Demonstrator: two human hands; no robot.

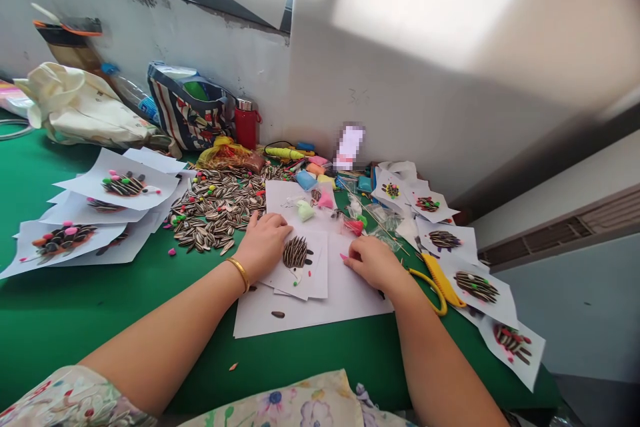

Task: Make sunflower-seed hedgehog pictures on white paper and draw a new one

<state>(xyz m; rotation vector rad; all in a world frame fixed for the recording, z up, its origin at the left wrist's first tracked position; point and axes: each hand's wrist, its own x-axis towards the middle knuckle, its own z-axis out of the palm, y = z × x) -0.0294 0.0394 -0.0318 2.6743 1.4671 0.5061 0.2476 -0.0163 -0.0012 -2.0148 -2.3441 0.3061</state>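
Near the middle of the table, a white card bears a hedgehog shape made of striped sunflower seeds, with dark feet and small green and red dots. My left hand lies at the card's left side, fingers stretched out and touching the paper. To the right of the card, my right hand is closed in a pinch over a large white sheet. A small pink bit of modelling clay shows at its fingertips. One loose sunflower seed rests on the sheet below the card.
A heap of sunflower seeds lies at back left. Seed-decorated cards are stacked at left; more cards line the right. Yellow scissors lie by my right forearm. Coloured clay, a red flask and bags stand behind.
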